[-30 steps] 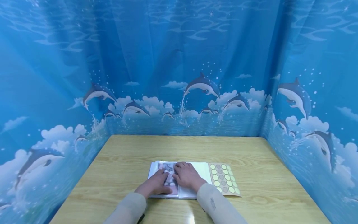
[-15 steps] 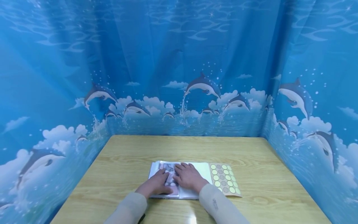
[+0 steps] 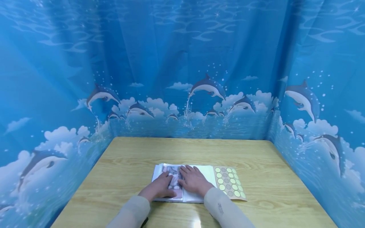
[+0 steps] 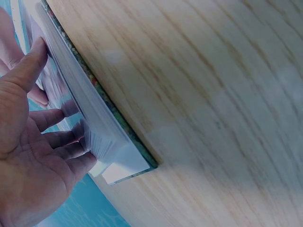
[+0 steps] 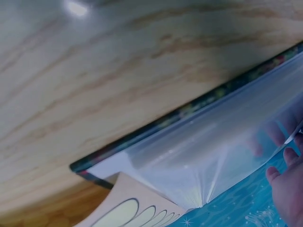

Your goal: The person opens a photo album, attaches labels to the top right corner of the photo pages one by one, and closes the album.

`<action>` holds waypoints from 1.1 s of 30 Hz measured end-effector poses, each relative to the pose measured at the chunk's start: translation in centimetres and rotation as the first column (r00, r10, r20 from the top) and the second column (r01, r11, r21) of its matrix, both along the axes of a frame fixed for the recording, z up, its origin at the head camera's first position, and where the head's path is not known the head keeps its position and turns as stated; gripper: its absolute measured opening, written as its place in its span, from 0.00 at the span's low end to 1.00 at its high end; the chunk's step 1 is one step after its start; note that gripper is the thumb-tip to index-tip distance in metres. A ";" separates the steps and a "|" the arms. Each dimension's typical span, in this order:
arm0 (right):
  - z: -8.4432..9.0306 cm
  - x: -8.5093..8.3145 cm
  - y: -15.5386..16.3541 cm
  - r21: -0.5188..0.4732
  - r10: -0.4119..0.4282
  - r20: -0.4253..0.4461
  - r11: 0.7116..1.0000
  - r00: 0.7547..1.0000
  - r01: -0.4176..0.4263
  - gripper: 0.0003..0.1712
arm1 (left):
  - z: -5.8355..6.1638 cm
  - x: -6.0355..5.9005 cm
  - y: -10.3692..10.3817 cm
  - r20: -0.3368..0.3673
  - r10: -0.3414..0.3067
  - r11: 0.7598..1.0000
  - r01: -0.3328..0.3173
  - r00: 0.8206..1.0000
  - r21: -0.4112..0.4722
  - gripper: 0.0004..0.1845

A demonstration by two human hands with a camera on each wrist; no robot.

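Note:
A photo album (image 3: 206, 173) lies spread on the table, its clear sleeves showing. On its left page is a photo (image 3: 176, 181) in a sleeve, partly covered by both hands. My left hand (image 3: 160, 187) rests on that page, fingers extended and thumb near the lower edge; in the left wrist view its fingertips touch the sleeves (image 4: 85, 104). My right hand (image 3: 194, 180) lies flat near the middle fold, fingertips at the photo's right side. In the right wrist view only part of the right hand (image 5: 289, 187) shows, at the edge.
A tan sheet of round yellow stickers (image 3: 227, 182), some spots bare, sticks out from the album's right side, its corner curling. The wooden table (image 3: 137, 152) carries the album near its front. Blue dolphin-print curtains (image 3: 176, 63) surround the table's back and sides.
Both hands keep nearly the same place on the album. The right hand shifts very slightly to the right.

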State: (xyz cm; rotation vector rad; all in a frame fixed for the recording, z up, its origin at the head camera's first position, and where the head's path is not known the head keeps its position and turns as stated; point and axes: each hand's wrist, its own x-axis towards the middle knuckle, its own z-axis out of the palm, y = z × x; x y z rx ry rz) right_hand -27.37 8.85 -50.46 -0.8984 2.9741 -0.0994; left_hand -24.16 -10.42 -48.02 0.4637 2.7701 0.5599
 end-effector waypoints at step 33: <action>-0.2 0.0 -1.2 -0.004 0.011 -0.048 1.000 0.999 -0.011 0.34 | 0.2 0.2 -0.2 -0.027 -0.035 0.999 0.036 0.999 0.040 0.43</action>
